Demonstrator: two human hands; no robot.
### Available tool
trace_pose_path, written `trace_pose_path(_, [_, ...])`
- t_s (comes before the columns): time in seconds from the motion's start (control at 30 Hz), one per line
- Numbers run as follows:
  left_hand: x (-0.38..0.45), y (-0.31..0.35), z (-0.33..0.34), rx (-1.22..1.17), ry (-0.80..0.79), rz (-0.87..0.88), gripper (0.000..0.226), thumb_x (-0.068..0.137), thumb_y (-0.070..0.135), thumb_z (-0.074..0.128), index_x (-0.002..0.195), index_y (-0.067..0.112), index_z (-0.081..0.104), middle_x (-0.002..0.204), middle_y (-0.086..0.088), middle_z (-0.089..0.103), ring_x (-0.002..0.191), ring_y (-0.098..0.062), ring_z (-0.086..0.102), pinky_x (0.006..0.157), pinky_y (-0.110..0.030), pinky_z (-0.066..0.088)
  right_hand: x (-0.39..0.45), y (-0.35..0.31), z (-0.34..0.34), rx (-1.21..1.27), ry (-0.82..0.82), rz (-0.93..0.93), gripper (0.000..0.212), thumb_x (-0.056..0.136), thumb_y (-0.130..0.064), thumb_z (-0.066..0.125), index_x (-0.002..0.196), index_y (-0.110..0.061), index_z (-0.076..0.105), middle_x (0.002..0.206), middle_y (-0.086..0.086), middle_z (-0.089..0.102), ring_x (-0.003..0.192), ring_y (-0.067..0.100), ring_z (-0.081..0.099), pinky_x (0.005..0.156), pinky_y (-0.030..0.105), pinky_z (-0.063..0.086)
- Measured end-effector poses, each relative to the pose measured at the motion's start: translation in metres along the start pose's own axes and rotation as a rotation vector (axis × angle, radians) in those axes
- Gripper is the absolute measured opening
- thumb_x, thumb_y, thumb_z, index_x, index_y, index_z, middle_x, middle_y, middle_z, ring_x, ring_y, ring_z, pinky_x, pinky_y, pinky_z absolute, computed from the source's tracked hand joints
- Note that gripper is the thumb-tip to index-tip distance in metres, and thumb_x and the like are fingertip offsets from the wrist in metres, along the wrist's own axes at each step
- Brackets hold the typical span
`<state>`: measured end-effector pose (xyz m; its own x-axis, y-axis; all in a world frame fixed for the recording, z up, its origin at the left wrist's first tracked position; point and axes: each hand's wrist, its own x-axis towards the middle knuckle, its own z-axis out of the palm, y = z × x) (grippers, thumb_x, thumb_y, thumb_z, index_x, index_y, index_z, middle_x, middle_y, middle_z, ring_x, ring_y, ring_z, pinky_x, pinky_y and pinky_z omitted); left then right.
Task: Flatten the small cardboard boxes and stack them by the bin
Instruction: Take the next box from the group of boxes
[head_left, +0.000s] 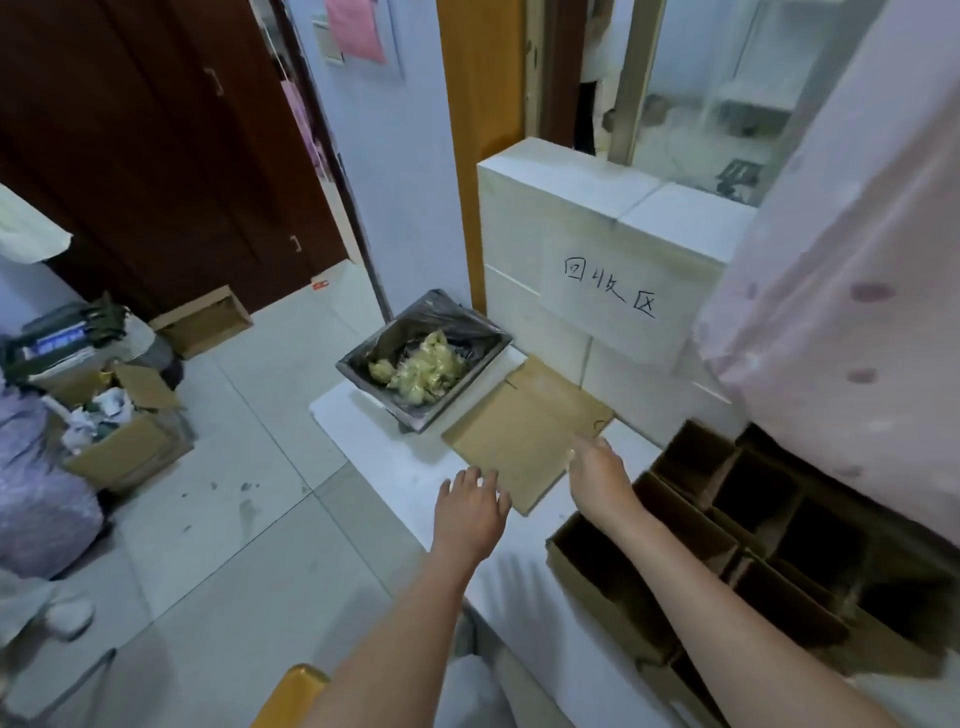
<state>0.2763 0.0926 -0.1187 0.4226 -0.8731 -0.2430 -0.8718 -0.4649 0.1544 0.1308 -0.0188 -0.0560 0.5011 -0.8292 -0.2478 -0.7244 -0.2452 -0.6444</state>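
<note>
Both grips (540, 483) at flat box (524, 431) edge

Handwritten black characters "回收区" on white paper sheet (618, 296), stuck to front of white tiled block (524, 249), just right of and above bin (423, 364). No other text legible.

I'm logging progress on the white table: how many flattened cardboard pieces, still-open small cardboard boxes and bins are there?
Flattened brown cardboard piece beside the bin: 1 visible; any beneath it are hidden
Open small brown cardboard boxes, clustered at the right: about 6; edges blur together
Grey bin with black liner: 1
Total: about 8
</note>
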Motion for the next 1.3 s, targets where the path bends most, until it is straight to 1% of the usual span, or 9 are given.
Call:
trace_pose_path(0.13, [0.064,-0.048,-0.019,0.015,-0.043,0.054,0.047,0.105,0.038,0.026,0.145,0.019,0.042,0.142,-0.007,0.049,0.128,-0.026,0.047,0.110,-0.039,0.030,0.047,-0.032,0.022,0.110,0.065,0.162,0.020,0.101,-0.018,0.053,0.118,-0.010,0.061,0.116,0.010,0.063,0.100,0.022,0.059,0.072,0.023,0.047])
trace_pose_path(0.27, [0.118,-0.080,-0.040,-0.031,-0.066,0.084,0.044,0.105,0.039,0.029,0.139,0.017,0.046,0.138,-0.010,0.050,0.127,-0.029,0.047,0.110,-0.042,0.032,0.086,-0.053,0.033,0.126,0.094,0.239,0.014,0.097,-0.017,0.062,0.089,-0.007,0.067,0.085,0.006,0.067,0.068,0.006,0.054,0.053,0.009,0.037])
trace_pose_path(0.37, [0.145,-0.092,-0.046,-0.023,-0.079,0.101,0.043,0.105,0.038,0.029,0.136,0.015,0.048,0.136,-0.010,0.052,0.127,-0.030,0.046,0.110,-0.044,0.032,0.105,-0.063,0.038,0.122,0.079,0.231,0.023,0.095,-0.025,0.066,0.100,-0.004,0.076,0.093,0.008,0.073,0.087,0.019,0.065,0.072,0.021,0.046])
trace_pose_path(0.53, [0.163,-0.101,-0.056,0.015,-0.060,0.110,0.044,0.106,0.041,0.028,0.136,0.017,0.050,0.132,-0.007,0.053,0.126,-0.028,0.048,0.110,-0.044,0.034,0.133,-0.067,0.050,0.161,0.059,0.231,0.031,0.102,-0.027,0.054,0.118,-0.006,0.071,0.118,0.013,0.067,0.123,0.029,0.052,0.102,0.029,0.039])
trace_pose_path(0.67, [0.172,-0.107,-0.072,0.059,-0.022,0.083,0.045,0.107,0.044,0.024,0.137,0.021,0.048,0.133,-0.005,0.053,0.124,-0.026,0.048,0.105,-0.042,0.037,0.150,-0.071,0.056,0.224,0.090,0.196,0.031,0.097,-0.009,0.054,0.124,-0.011,0.068,0.126,0.008,0.066,0.116,0.021,0.059,0.095,0.020,0.040])
trace_pose_path(0.83, [0.187,-0.120,-0.086,0.087,-0.012,0.048,0.043,0.105,0.044,0.028,0.134,0.021,0.052,0.133,-0.006,0.054,0.125,-0.027,0.050,0.109,-0.043,0.036,0.173,-0.084,0.063,0.351,0.170,0.190,0.042,0.088,-0.004,0.066,0.128,-0.015,0.066,0.075,0.000,0.061,0.075,0.017,0.057,0.074,0.015,0.039])
trace_pose_path(0.93, [0.191,-0.134,-0.088,0.082,-0.016,0.034,0.041,0.105,0.042,0.029,0.131,0.020,0.053,0.130,-0.006,0.056,0.122,-0.027,0.051,0.108,-0.043,0.037,0.183,-0.092,0.074,0.355,0.172,0.206,0.027,0.088,-0.010,0.066,0.113,-0.013,0.073,0.087,0.001,0.070,0.081,0.013,0.060,0.079,0.014,0.042])
trace_pose_path(1.07, [0.211,-0.157,-0.095,0.078,-0.025,0.039,0.042,0.105,0.043,0.030,0.131,0.020,0.052,0.130,-0.006,0.055,0.121,-0.026,0.052,0.105,-0.042,0.039,0.202,-0.108,0.088,0.295,0.171,0.264,0.017,0.088,-0.017,0.066,0.099,-0.017,0.078,0.096,-0.001,0.075,0.096,0.021,0.066,0.092,0.036,0.052])
trace_pose_path(1.3, [0.274,-0.214,-0.101,0.104,-0.033,0.149,0.041,0.103,0.041,0.031,0.130,0.018,0.054,0.126,-0.007,0.056,0.120,-0.027,0.052,0.106,-0.045,0.038,0.247,-0.160,0.147,0.334,0.250,0.323,0.008,0.087,-0.008,0.069,0.094,-0.011,0.066,0.081,0.003,0.067,0.077,0.020,0.063,0.069,0.025,0.048])
